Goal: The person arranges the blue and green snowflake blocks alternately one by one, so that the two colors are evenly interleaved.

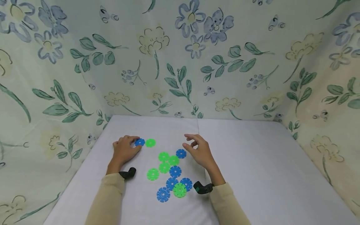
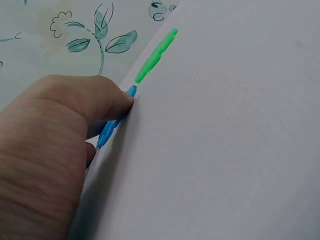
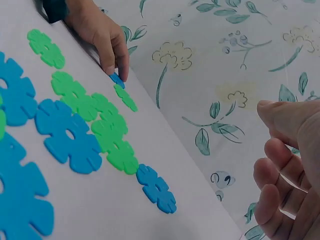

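Note:
My left hand (image 1: 123, 150) is at the far left of the white table, its thumb and a finger pinching the edges of a blue slotted plastic disc (image 1: 139, 142). In the left wrist view the thumb (image 2: 107, 95) covers part of that disc. Just right of it lies a green slotted disc (image 1: 150, 143), a narrow gap between them. My right hand (image 1: 201, 152) hovers above the table with loosely bent fingers and nothing in its grasp. Nearest to it is a single blue disc (image 1: 181, 153), which the right wrist view shows lying flat beside a green one (image 3: 122, 155).
Between my forearms several green discs (image 1: 164, 167) and blue discs (image 1: 163, 194) lie loosely grouped, some overlapping. A green disc (image 1: 179, 190) rests over blue ones near the front. Flower-patterned cloth (image 1: 180, 93) walls the white table (image 1: 253, 162) at the back and sides.

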`<act>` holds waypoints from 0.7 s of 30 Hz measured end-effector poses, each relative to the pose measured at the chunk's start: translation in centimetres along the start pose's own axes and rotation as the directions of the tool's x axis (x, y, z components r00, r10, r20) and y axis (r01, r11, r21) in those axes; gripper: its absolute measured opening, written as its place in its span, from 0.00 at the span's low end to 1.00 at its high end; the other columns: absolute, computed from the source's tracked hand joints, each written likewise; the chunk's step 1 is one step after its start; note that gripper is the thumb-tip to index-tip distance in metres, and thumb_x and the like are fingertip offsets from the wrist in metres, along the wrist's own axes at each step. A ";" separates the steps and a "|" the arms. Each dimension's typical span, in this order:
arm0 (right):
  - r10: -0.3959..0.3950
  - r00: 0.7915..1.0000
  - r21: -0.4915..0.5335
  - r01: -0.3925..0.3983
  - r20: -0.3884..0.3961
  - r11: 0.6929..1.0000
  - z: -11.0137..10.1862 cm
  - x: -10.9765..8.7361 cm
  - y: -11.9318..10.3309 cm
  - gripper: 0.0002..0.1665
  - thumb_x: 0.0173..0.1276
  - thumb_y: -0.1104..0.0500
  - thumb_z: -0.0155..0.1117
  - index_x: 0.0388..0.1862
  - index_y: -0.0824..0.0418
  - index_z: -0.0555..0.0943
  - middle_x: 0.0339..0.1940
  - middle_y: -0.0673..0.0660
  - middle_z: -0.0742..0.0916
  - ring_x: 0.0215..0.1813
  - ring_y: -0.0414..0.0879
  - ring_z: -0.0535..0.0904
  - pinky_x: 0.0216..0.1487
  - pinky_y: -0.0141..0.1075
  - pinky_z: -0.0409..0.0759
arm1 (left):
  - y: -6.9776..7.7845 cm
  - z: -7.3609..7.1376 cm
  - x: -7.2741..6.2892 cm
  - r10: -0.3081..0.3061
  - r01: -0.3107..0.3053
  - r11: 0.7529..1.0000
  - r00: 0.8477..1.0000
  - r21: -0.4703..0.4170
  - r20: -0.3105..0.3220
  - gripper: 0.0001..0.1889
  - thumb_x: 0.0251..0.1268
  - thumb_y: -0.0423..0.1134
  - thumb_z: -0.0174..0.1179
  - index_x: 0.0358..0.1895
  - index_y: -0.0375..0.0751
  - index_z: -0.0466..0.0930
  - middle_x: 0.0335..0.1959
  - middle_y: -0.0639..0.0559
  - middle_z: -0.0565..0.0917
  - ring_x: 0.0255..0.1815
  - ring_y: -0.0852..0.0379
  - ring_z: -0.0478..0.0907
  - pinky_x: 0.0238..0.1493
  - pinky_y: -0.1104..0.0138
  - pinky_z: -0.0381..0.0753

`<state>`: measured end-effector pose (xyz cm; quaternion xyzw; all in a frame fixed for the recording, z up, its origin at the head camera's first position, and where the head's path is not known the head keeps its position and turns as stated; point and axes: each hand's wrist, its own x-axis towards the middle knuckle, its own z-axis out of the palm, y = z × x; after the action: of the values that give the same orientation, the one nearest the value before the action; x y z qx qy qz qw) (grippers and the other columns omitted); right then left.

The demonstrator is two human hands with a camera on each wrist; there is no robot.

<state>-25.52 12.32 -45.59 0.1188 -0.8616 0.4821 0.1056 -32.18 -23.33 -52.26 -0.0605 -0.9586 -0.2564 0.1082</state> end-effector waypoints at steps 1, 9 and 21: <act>0.013 1.000 -0.004 -0.013 -0.013 1.000 0.0 0.0 0.3 0.24 0.70 0.47 0.67 0.63 0.45 0.80 0.55 0.55 0.84 0.45 0.44 0.78 0.41 0.35 0.77 | 0.0 0.0 0.0 0.000 0.000 1.000 1.000 -0.001 -0.001 0.25 0.62 0.55 0.63 0.62 0.53 0.80 0.59 0.42 0.79 0.61 0.39 0.71 0.59 0.40 0.54; 0.111 0.992 -0.004 -0.112 -0.052 0.994 0.1 -0.1 2.3 0.25 0.68 0.46 0.69 0.63 0.47 0.81 0.51 0.50 0.85 0.45 0.46 0.79 0.41 0.35 0.78 | -0.1 0.2 0.1 0.008 -0.008 1.000 1.000 0.001 -0.013 0.25 0.62 0.55 0.64 0.62 0.54 0.80 0.58 0.43 0.80 0.60 0.40 0.72 0.58 0.40 0.54; 0.224 0.973 0.073 -0.227 0.049 0.971 0.9 0.5 4.9 0.28 0.65 0.45 0.71 0.63 0.50 0.81 0.49 0.51 0.85 0.39 0.45 0.77 0.37 0.36 0.76 | 0.0 0.1 0.2 0.006 -0.006 1.000 1.000 0.002 -0.012 0.25 0.61 0.55 0.62 0.61 0.55 0.81 0.58 0.43 0.80 0.60 0.40 0.72 0.58 0.40 0.54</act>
<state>-27.59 13.99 -49.86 0.0341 -0.8519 0.5219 0.0280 -32.39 -23.30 -52.34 -0.0617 -0.9580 -0.2555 0.1147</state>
